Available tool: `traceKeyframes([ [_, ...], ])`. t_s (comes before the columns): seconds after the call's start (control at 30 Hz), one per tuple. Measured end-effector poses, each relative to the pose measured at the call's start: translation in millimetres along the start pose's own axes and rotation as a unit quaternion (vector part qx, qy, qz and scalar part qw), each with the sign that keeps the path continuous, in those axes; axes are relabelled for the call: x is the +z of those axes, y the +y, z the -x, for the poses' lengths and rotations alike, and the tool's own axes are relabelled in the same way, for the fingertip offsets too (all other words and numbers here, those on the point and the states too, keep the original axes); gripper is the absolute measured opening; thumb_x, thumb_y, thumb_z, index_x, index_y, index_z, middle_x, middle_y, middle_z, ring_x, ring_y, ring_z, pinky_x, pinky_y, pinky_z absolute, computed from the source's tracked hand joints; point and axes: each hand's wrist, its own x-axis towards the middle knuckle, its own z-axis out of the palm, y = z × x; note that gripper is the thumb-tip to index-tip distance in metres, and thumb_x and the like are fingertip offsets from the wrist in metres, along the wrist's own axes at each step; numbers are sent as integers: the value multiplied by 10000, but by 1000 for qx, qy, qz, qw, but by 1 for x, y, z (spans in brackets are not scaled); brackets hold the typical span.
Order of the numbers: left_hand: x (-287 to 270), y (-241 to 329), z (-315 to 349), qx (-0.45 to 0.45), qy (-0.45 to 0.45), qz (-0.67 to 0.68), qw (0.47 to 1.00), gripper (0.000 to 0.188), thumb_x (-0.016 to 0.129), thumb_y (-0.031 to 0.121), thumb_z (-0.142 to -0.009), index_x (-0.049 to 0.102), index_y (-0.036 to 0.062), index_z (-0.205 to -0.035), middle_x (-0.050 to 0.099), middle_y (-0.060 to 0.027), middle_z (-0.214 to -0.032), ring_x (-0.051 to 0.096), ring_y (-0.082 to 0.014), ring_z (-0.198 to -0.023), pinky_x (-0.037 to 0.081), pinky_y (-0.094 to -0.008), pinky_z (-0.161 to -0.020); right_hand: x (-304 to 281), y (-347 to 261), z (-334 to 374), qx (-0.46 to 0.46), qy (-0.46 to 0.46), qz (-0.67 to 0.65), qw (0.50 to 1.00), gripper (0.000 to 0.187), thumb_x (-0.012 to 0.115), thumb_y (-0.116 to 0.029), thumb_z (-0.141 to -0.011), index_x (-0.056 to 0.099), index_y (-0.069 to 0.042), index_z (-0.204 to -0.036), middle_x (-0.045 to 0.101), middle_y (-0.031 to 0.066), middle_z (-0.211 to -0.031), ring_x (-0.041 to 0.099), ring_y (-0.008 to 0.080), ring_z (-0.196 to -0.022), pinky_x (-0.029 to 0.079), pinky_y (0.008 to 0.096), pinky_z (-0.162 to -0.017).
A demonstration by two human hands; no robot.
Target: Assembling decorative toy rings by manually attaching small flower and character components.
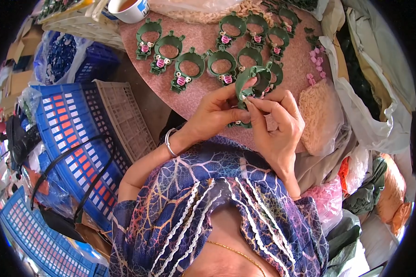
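Note:
My left hand [217, 113] is closed on a green plastic ring-shaped part [241, 83], held up above the near edge of the round pink table. The thumb and fingertips of my right hand [279, 117] are pinched together against the lower side of that part. A small whitish bit shows at the fingertips, too small to name. Just beyond my hands stand several similar green ring parts [189, 64], each with a pink-and-white piece at its base. One more green part lies partly hidden under my hands.
Pink pieces [316, 60] lie along the table's right side, near a bag of beige small parts [321, 117]. A white cup [129, 10] with brown liquid stands at the far left. Blue crates [74, 138] are on the left; open sacks [370, 106] crowd the right.

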Motion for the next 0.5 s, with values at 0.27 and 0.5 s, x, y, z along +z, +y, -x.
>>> traceKeyframes([
  [0.27, -10, -7, 3, 66, 14, -191, 979, 555, 590, -53, -886, 420, 30, -1407, 559, -50, -1233, 535, -122, -1102, 476, -269, -916, 0, -9, 2, 147, -24, -46, 988, 96, 747, -21, -732, 688, -1, -804, 532, 61, -684, 522, 172, -614, 402, 290, -555],
  [0.5, -3, 4, 2, 2, 10, -74, 997, 572, 578, 30, -933, 339, 29, -1453, 551, -59, -1265, 537, -150, -1140, 440, -310, -974, 4, -3, 2, 44, -3, -7, 999, 115, 763, -44, -750, 708, -38, -851, 544, 46, -698, 532, 162, -607, 434, 290, -537],
])
